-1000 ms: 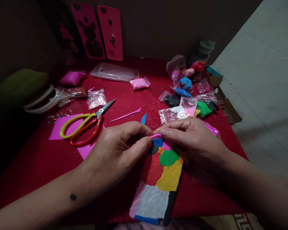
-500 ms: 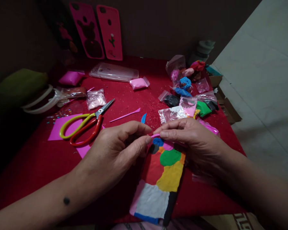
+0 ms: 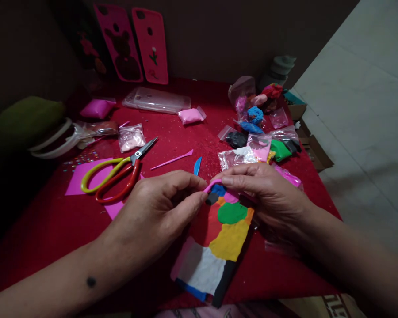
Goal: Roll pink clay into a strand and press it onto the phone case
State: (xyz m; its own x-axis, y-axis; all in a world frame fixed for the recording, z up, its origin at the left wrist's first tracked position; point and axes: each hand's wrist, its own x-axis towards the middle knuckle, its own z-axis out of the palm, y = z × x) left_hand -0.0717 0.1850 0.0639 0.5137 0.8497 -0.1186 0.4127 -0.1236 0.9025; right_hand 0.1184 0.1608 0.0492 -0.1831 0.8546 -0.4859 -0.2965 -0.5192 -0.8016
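Observation:
A phone case (image 3: 203,267) covered in patches of coloured clay, among them white, yellow, red, green, blue and black, is held tilted over the red cloth. Along its top edge runs a thin pink clay strip (image 3: 213,183). My left hand (image 3: 167,205) pinches the strip's left end between thumb and fingers at the upper left corner. The thumb of my right hand (image 3: 268,187) presses on the strip, its fingers behind the case's top right edge. Just beyond my fingers lies a blue plastic clay knife (image 3: 197,166).
Yellow-and-red-handled scissors (image 3: 136,155) rest on pink sheets at left, near a pink modelling tool (image 3: 172,159). Bags of clay (image 3: 237,138) crowd the right side. Clear phone cases (image 3: 157,100) lie at the back; decorated pink cases (image 3: 151,46) lean on the wall.
The lower end of the case has swung left and up a little, tilting the case more. The pink strip now curves over the top left corner, with both hands still on it.

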